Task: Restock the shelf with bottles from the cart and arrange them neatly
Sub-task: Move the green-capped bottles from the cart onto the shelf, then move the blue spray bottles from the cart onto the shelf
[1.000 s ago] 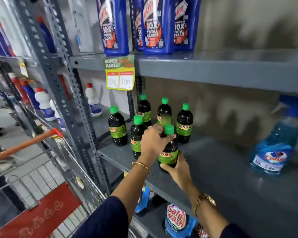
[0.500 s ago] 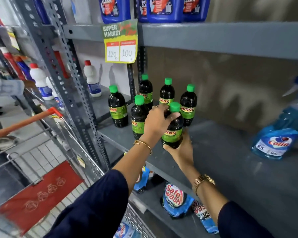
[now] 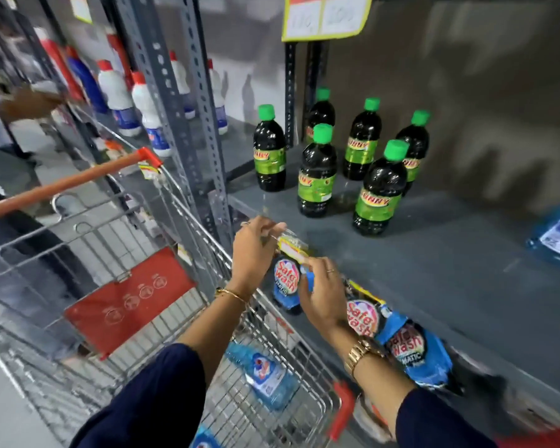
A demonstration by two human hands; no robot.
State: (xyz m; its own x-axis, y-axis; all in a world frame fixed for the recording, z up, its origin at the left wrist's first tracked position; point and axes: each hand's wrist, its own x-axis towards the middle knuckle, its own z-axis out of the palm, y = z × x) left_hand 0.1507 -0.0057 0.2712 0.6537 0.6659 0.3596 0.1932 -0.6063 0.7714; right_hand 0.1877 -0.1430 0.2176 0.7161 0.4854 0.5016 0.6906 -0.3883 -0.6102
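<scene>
Lower centre & lower right: blue pouches [image 3: 417, 354] read "Safe wash", one also "MATIC". Centre: green-labelled dark bottles [image 3: 380, 189] read approx. "SUNNY". Top centre: price tag [image 3: 324, 16], digits too blurred to read.

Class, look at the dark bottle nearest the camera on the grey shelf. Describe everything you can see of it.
The nearest dark bottle stands upright on the grey shelf, at the front right of a group of six like it. It looks like clear plastic filled with near-black liquid, glossy with highlights. It has a green screw cap and a green wrap label with red and yellow lettering, partly blurred. Neither hand touches it; it stands apart from its neighbours.
</scene>
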